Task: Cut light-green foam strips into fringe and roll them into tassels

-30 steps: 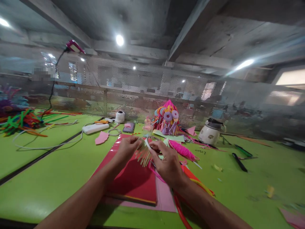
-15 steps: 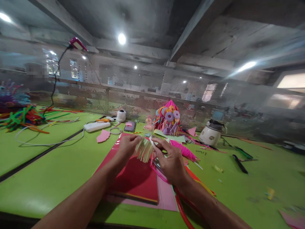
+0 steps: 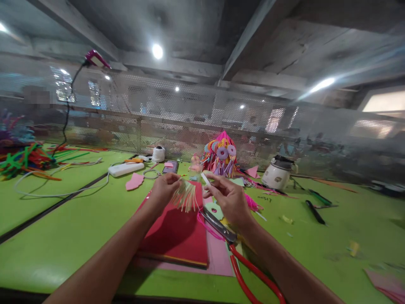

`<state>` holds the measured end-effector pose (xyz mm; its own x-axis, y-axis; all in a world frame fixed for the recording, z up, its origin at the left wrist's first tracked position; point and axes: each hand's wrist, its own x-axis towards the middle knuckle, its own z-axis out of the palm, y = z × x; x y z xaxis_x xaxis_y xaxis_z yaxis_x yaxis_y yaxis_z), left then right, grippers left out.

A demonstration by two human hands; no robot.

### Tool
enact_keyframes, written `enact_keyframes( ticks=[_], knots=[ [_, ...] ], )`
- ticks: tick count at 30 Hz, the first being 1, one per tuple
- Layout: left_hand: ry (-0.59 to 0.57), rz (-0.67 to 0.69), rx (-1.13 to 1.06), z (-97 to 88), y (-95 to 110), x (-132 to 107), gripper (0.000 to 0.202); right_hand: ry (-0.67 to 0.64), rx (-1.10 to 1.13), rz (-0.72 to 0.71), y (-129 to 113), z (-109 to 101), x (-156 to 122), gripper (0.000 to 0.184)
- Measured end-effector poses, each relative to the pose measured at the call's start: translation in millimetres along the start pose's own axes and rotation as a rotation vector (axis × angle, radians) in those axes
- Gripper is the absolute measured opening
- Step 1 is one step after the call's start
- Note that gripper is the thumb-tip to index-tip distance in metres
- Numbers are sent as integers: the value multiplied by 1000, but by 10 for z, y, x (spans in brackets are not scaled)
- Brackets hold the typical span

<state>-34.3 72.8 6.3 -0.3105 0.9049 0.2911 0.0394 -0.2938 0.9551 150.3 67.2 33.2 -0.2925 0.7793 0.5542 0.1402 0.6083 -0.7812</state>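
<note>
Over the red paper stack (image 3: 177, 238), my left hand (image 3: 163, 192) pinches one end of a pale yellow fringed paper strip (image 3: 186, 199), whose cut strands hang down. My right hand (image 3: 230, 200) holds a small narrow white strip (image 3: 205, 179) between thumb and fingers, a little right of the fringe. What the white strip is made of I cannot make out. Below my right hand lie red-handled scissors (image 3: 232, 238) and a pale green paper ring (image 3: 214, 210). Pink cord (image 3: 210, 226) runs beside the scissors' blades.
A colourful tasselled paper ornament (image 3: 223, 154) stands at the back, near a white kettle (image 3: 278, 172). A white thread spool (image 3: 158, 154), a phone (image 3: 170, 166) and a power strip (image 3: 125, 169) sit at left. A black cutter (image 3: 315, 212) lies right.
My right hand has drawn slightly away from the fringed paper, with the white strip still in it. My left hand has shifted left with the fringe. More of the scissors and green ring shows.
</note>
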Motion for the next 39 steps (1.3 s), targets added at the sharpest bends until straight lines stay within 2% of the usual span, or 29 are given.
enact_keyframes(
  ticks=[6,9,14,17,20,24,30,39],
  knots=[
    [-33,-31,15,-5,-8,-9,17,11,-105,-54,39,-83,31,29],
    [7,74,128,-15,-40,4,15,-34,-208,-80,-9,-50,-19,26],
    [69,310,447,-31,-61,-19,19,-78,-277,-137,-94,24,-98,31],
    [21,343,542,1,-62,-44,23,-59,-318,-143,-82,41,-111,30],
    [-59,329,514,61,-56,-72,25,-52,-405,-175,-59,53,-111,28],
    [-111,273,434,124,-2,-142,25,-48,-490,-245,-49,80,-109,31],
    [-219,264,383,140,78,-222,26,-79,-504,-297,-19,102,-102,29],
    [-165,362,421,129,-34,-183,17,-107,-484,-369,2,95,-114,34]
  ],
)
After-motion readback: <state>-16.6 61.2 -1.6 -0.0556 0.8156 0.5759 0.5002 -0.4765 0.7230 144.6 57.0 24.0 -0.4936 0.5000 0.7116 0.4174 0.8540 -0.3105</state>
